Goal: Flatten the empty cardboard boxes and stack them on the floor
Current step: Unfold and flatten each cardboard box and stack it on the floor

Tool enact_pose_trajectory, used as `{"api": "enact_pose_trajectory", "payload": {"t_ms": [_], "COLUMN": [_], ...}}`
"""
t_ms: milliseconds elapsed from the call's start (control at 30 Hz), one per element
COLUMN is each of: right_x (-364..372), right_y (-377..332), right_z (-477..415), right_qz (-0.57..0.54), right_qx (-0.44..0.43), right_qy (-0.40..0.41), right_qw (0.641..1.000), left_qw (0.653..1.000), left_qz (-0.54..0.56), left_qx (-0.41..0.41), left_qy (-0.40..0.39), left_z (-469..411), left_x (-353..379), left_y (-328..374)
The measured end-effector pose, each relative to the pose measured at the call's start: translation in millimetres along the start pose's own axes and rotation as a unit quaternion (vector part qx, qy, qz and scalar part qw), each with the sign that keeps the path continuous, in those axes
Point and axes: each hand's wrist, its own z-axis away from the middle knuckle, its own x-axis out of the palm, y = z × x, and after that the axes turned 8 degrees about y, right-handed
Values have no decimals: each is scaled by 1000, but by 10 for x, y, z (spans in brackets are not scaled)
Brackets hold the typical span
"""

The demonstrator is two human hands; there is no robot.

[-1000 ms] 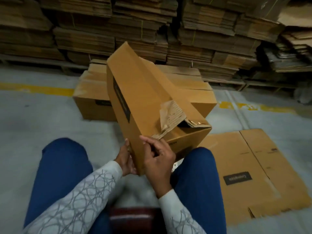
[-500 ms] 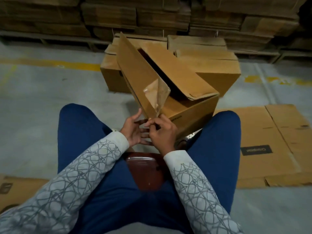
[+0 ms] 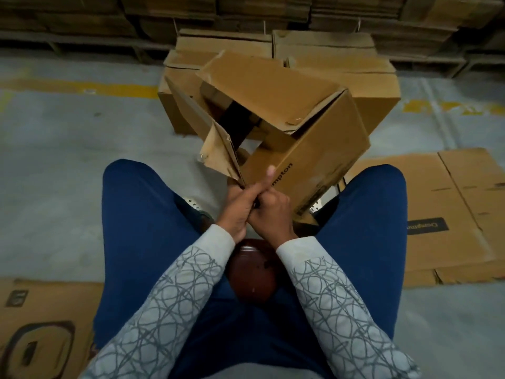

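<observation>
Head view, seated person, taken from above. The held box (image 3: 297,127) was tilted between the knees, just past the frame's centre toward 12 o'clock. Its open end faced 9 o'clock, its printed side faced the camera, and its lower corner pointed toward 6 o'clock. A torn flap (image 3: 218,157) hung from the open end at the box's 8 o'clock edge.

The left hand (image 3: 236,212) and right hand (image 3: 273,212) met, touching each other, at the box's lower corner. The left grip was closed at the root of the torn flap, with one digit lying straight up the printed side. The right grip was curled tight on the corner just beside it; how much cardboard lay inside it could not be told.

Two standing boxes (image 3: 355,86) sat side by side on the floor (image 3: 54,160) at 12 o'clock, behind the held box. A flattened box (image 3: 451,214) lay on the floor at 3 o'clock, and a printed cardboard sheet (image 3: 41,324) at 8 o'clock. Bundled cardboard stacks (image 3: 246,12) ran across the far edge, from 11 to 1 o'clock. A dark red rounded object (image 3: 254,274) showed between the thighs at 6 o'clock.
</observation>
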Motion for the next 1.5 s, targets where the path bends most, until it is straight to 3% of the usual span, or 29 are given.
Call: {"api": "enact_pose_trajectory", "payload": {"t_ms": [100,200,267,367,433,667,833,1033,1200,1300,1400,1500], "right_x": [-8,-140,-252,-366,-415,-470,-537,-634,-776,-813,-831,-836], "right_y": [-9,54,88,204,321,447,466,482,554,546,533,501], "right_z": [22,-23,-95,-244,-337,-487,-549,-481,-429,-542,-812,-1173], "right_qz": [-34,-83,-114,-34,43,-24,-92,-113,-104,-70,-52,-17], "right_qx": [-24,-39,-20,33,88,184,227,281,266,316,356,350], "right_qy": [-45,-93,-40,108,156,178,110,169,181,205,222,218], "right_qw": [998,991,992,993,983,966,963,938,941,924,906,911], "left_qw": [988,965,957,955,956,954,942,960,950,937,931,919], "left_qz": [-48,-119,-131,-153,-150,-147,-224,-173,-182,-198,-206,-237], "left_qx": [18,25,22,-1,-1,-22,-2,32,103,144,154,149], "left_qy": [143,233,257,253,252,262,249,219,230,251,259,276], "left_z": [-17,-29,-30,-57,-72,-58,-2,-384,187,238,211,86], "left_x": [29,-25,-90,-242,-344,-496,-549,-929,-580,-432,-285,-191], "left_y": [96,153,207,218,203,208,248,-182,284,369,498,735]}}
